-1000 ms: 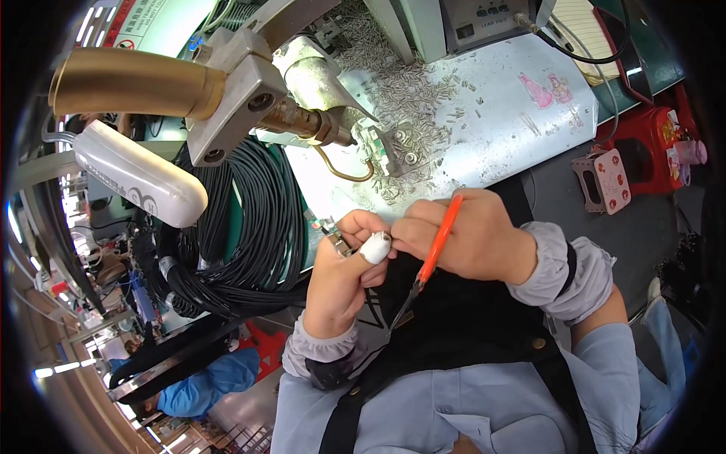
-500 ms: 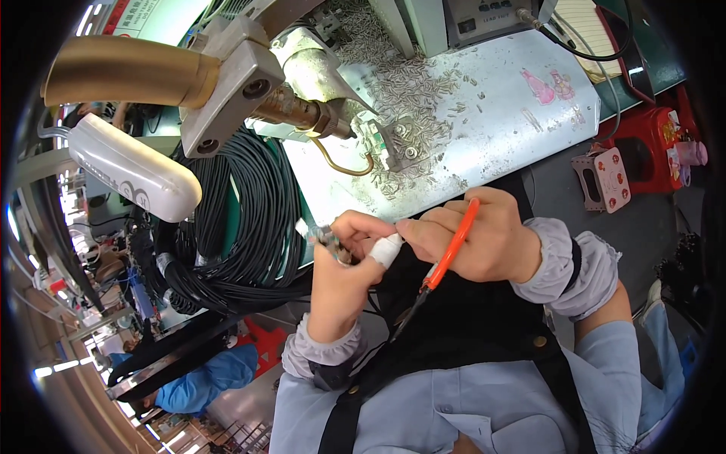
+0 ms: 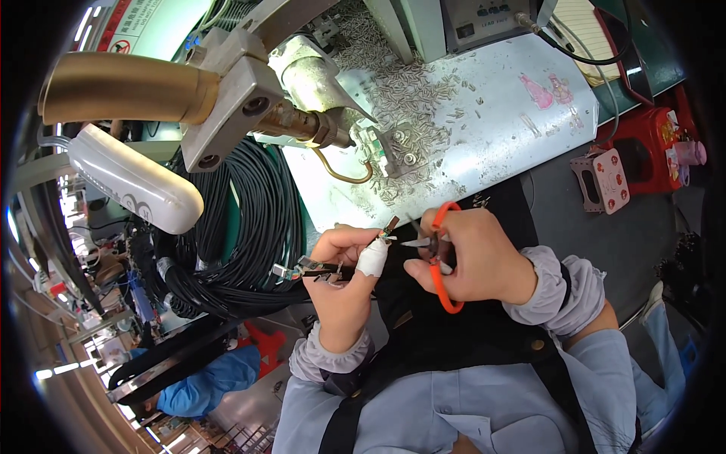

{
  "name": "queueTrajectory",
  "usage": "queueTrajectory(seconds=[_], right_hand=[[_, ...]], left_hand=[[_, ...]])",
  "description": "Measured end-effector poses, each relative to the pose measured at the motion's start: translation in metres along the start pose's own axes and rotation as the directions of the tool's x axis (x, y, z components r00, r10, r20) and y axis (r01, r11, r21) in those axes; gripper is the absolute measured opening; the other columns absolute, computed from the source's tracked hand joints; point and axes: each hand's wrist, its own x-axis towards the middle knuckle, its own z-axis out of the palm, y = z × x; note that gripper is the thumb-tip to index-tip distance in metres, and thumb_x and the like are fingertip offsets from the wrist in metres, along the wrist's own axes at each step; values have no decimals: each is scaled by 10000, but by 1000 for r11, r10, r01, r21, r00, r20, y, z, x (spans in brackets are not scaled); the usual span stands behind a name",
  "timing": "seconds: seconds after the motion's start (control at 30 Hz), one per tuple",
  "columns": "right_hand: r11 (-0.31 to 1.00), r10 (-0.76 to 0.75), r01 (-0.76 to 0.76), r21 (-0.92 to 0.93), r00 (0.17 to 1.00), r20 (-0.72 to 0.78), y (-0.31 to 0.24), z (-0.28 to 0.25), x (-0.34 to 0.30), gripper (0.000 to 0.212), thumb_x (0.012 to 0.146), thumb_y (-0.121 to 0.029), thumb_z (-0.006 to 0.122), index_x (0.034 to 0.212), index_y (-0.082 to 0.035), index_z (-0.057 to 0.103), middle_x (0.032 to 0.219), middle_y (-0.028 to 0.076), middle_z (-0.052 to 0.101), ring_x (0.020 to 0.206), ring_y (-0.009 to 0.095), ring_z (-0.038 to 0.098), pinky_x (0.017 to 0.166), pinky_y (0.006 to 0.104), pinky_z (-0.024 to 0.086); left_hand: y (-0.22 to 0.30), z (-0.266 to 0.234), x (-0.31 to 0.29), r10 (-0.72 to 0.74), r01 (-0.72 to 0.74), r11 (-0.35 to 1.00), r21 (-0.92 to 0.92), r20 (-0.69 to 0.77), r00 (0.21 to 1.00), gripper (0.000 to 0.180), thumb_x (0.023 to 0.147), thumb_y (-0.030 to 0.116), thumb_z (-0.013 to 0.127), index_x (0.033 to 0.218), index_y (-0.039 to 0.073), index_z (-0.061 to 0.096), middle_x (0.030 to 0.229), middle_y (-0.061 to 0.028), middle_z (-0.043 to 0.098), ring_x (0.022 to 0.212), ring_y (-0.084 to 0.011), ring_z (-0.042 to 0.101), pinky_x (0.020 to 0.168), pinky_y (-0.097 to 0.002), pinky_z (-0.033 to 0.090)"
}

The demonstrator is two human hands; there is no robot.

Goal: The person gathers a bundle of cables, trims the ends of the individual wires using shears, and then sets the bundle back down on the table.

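Observation:
My left hand (image 3: 339, 291) pinches a short cable end (image 3: 390, 225) with thin coloured wires showing, between the fingertips and a thumb wrapped in white tape (image 3: 372, 258). Across the same palm lie more dark cables, and a small metal connector with green and white parts (image 3: 287, 272) sticks out on the left. In my right hand (image 3: 482, 253) are orange-handled cutting pliers (image 3: 445, 295). Their handles are spread, and the pointed jaws face left, close beside the cable end. Whether the jaws touch the wires I cannot tell.
A pale metal worktop (image 3: 484, 144) bears scattered small silver pieces (image 3: 412, 98) and a little fixture (image 3: 393, 151) beneath a machine head. A white lamp (image 3: 136, 181) and a coil of black cable (image 3: 253, 219) are at left. Red stool (image 3: 654, 151) at right; a person in blue (image 3: 219, 378) lower left.
The pliers have swung from hanging in my right palm to pointing left. My right fingers have left the cable end, which now shows above my left thumb.

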Motion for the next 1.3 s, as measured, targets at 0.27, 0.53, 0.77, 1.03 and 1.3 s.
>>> queueTrajectory(seconds=[0.27,0.53,0.77,1.03,1.3], right_hand=[[976,-3,21,-217,997,80,15,10,-2,269,746,-202,652,661,-13,481,481,100,504,417,230,516,413,287,392],[907,279,-279,314,959,47,6,-3,24,219,813,-162,581,711,1,476,476,29,473,397,102,466,383,240,356],[899,276,-258,354,961,0,4,-11,73,162,833,-143,552,805,4,489,518,4,463,393,68,420,383,220,339],[949,152,-125,290,985,-75,19,-3,75,115,831,-101,534,811,5,496,522,-5,444,412,52,394,399,220,335],[938,176,-159,309,984,-25,16,-5,74,86,820,-67,527,804,8,487,559,5,453,447,46,379,398,221,320]], left_hand=[[4,1,11,-120,121,989,85,-12,993,107,765,-27,568,865,-4,535,717,-24,513,556,-36,433,482,-161,312],[-10,-11,75,-351,399,866,-303,201,915,110,799,50,556,899,11,537,610,33,425,465,-26,311,402,-175,220],[-10,-19,90,-401,472,840,-267,279,873,157,786,68,575,916,-3,523,613,28,413,459,-28,284,396,-171,202],[-3,-24,94,-475,568,782,-259,343,810,203,776,70,580,940,-22,505,635,1,430,485,-34,304,399,-172,204],[-5,-19,87,-381,444,858,-258,259,888,219,768,72,589,952,-19,513,667,-15,454,492,-54,325,403,-180,219]])
